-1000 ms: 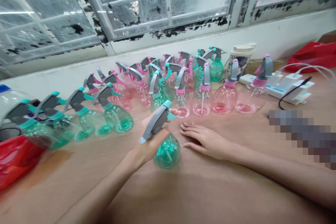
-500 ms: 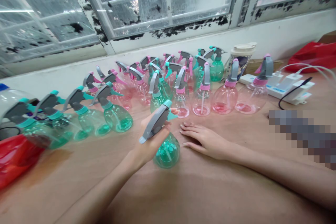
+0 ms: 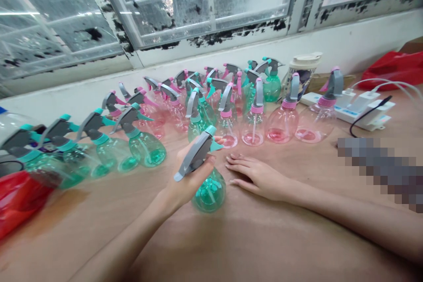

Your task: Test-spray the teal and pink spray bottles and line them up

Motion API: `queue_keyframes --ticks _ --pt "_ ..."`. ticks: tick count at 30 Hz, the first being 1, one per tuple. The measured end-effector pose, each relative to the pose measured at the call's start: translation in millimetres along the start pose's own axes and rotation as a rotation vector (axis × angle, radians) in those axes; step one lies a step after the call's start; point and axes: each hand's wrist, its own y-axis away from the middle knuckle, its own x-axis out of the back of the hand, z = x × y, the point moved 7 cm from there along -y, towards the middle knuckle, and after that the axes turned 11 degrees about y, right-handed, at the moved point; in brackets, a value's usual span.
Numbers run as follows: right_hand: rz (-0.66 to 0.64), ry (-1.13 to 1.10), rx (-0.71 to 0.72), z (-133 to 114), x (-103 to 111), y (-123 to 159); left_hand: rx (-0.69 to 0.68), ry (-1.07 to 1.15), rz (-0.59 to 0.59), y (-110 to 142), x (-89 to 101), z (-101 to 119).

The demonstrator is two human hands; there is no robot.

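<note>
My left hand is wrapped round the neck of a green spray bottle with a grey and teal trigger head. The bottle is upright on the tabletop, its nozzle pointing away and slightly right; my fingers partly hide its neck. To the right, my right hand lies flat on the table, fingers stretched out and holding nothing. Just beyond the hands stand clear pink spray bottles with grey heads and pink collars. On the left is a row of green spray bottles with teal collars.
More pink and green bottles crowd toward the wall. At the back right are a lidded cup, a white power strip with plugged-in cables, and a red plastic bag. Another red bag lies at the left edge. A blurred-out patch covers something at right.
Both hands keep their poses, the left still round the green spray bottle. The whole view has shifted very slightly.
</note>
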Motion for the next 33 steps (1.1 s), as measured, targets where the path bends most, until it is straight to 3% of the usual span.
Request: queue_keyframes --ticks 6,16,22,27,33 --pt "0.005 0.026 0.002 -0.6 -0.1 0.7 0.021 -0.039 0.019 1.2 -0.8 1.0" --pt "-0.016 0.051 0.028 -1.8 -1.8 -0.8 0.167 -0.122 0.189 15.8 7.8 -21.6" --pt "-0.003 0.045 0.039 -1.1 -3.5 -1.1 0.22 -0.167 0.198 28.4 13.1 -26.9" --pt "0.019 0.028 0.034 0.6 -4.8 -1.2 0.204 -0.177 0.14 34.9 17.7 -25.8" --pt "0.012 0.04 0.048 -0.3 -5.7 -1.7 0.219 -0.248 0.141 63.1 16.1 -26.6"
